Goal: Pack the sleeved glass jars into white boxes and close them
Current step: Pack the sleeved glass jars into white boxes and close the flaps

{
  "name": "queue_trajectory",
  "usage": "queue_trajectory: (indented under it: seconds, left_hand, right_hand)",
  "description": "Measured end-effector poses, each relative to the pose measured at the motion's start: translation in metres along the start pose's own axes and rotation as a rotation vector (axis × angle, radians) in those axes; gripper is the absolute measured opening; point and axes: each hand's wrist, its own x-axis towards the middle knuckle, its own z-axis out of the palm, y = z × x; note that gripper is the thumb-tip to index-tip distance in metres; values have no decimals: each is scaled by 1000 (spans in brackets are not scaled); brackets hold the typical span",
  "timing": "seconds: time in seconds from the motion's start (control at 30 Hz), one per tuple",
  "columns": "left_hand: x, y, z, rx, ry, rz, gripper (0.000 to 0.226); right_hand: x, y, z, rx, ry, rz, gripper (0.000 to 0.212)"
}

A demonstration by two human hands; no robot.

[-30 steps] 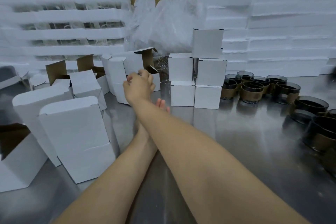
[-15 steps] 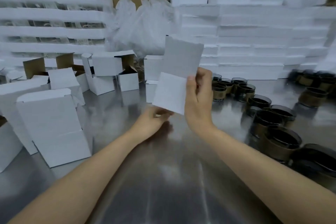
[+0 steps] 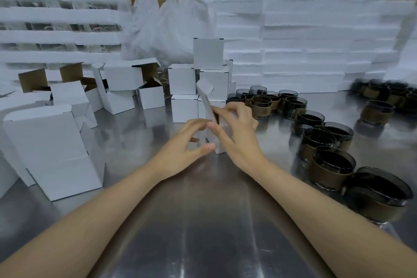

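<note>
We have both hands meeting over the middle of the steel bench [image 3: 203,221], working one flat white box [image 3: 206,102] between them. Our right hand [image 3: 237,133] has the grip pressed together on it, thumb and forefinger pinching the card's edge, so the box rises up and away from the fingers, tilted leftward, its rounded tuck flap at the top. Our left hand [image 3: 182,149] sits just beside it with fingers loosely spread, fingertips touching the lower part of the box (whether it truly pinches the card, we cannot tell).

The sleeved glass jars [image 3: 331,165] stand in a cluster to the right of our right hand, apart from it, open mouths up, brown sleeves around them. Closed boxes [image 3: 182,81] are stacked behind the hands; open boxes [image 3: 52,149] stand to the left.
</note>
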Motion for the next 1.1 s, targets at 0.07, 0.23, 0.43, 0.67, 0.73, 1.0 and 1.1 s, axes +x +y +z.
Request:
queue_trajectory:
  seconds: [0.07,0.23,0.43,0.67,0.73,1.0,1.1]
  left_hand:
    - [0,2,-2,-131,-3,-98,52]
    - [4,-8,-8,-390,81,-286,76]
    - [6,-10,-5,-265,333,-218,72]
    - [-1,-1,-4,-322,208,-74,78]
    - [-1,-1,-4,-253,174,-59,84]
    - [3,-7,-6,9,163,-103,50]
    - [3,-8,-6,-159,245,-121,54]
  right_hand:
    - [0,-1,-2,-2,-1,-49,37]
    - [-1,0,-5,242,123,-167,31]
    - [1,8,-2,167,33,110,22]
    - [-2,8,-4,102,-143,126,30]
    - [-3,4,-4,109,-116,113,34]
    - [-1,3,-2,219,-158,267,59]
    - [0,10,-3,203,-196,342,67]
